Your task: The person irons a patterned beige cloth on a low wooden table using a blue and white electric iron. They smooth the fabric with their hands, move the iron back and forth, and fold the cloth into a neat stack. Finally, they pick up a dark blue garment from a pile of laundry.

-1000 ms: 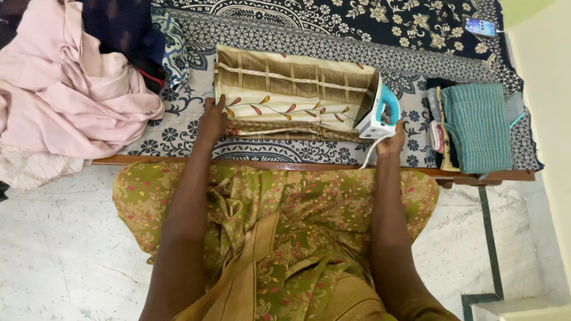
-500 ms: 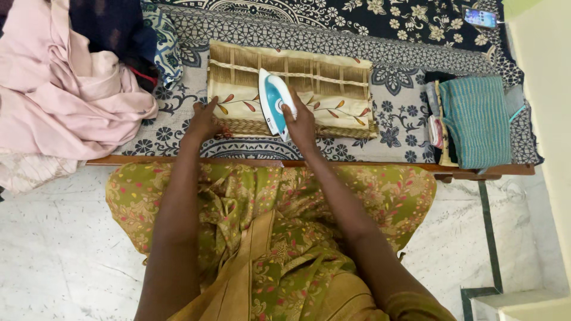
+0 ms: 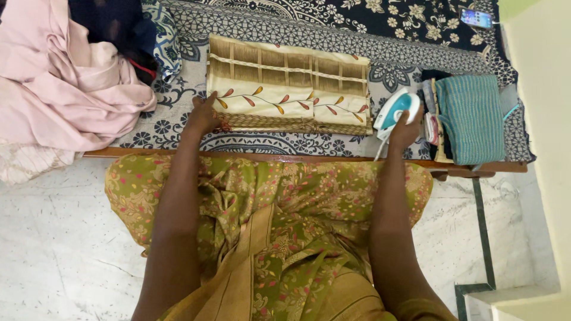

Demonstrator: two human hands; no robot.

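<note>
A folded cream and beige cloth (image 3: 285, 86) with a leaf pattern lies on the patterned bed cover (image 3: 285, 32). My left hand (image 3: 202, 116) presses flat on the cloth's left near corner. My right hand (image 3: 406, 128) grips the handle of a white and teal iron (image 3: 394, 110), which stands just off the cloth's right edge.
A pink heap of clothes (image 3: 59, 89) lies at the left. A stack of folded clothes topped with teal cloth (image 3: 470, 116) sits at the right, close to the iron. A phone (image 3: 479, 18) lies at the far right corner. The wooden bed edge (image 3: 267, 157) runs in front of me.
The iron was on the middle of the cloth half a second ago; my right hand has moved it to the right, off the cloth. My left hand stays at the left corner.
</note>
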